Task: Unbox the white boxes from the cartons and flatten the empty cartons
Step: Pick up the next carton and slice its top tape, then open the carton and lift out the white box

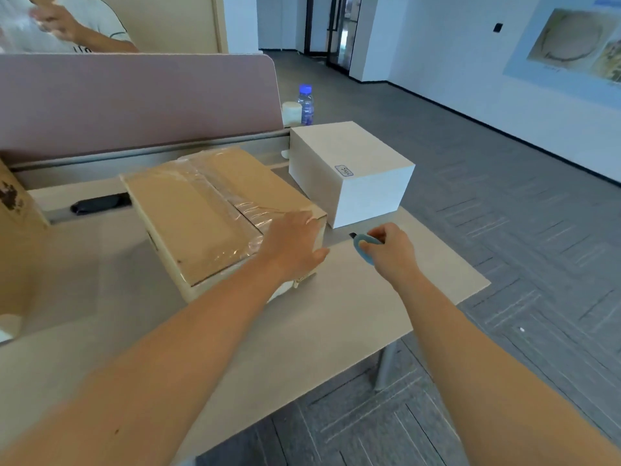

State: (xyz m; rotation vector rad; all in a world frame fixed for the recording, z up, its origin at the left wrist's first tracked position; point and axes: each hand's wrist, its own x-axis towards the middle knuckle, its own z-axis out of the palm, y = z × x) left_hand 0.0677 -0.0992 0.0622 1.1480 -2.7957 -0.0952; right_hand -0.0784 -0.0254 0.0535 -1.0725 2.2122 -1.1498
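A closed brown carton (201,210), its top seam covered in clear tape, lies on the desk (336,317). My left hand (295,243) rests flat on its near right corner, fingers spread. A white box (349,173) with a small label on top stands on the desk just right of the carton. In front of that box my right hand (389,250) is closed around a blue box cutter (363,247), whose dark tip points left toward the carton's corner without touching it.
A pink partition (134,99) runs along the desk's back edge, with another person (67,25) behind it. A water bottle (306,104) and a white cup (291,113) stand at the back right. Another carton's edge (16,200) shows at left. The desk ends close on the right.
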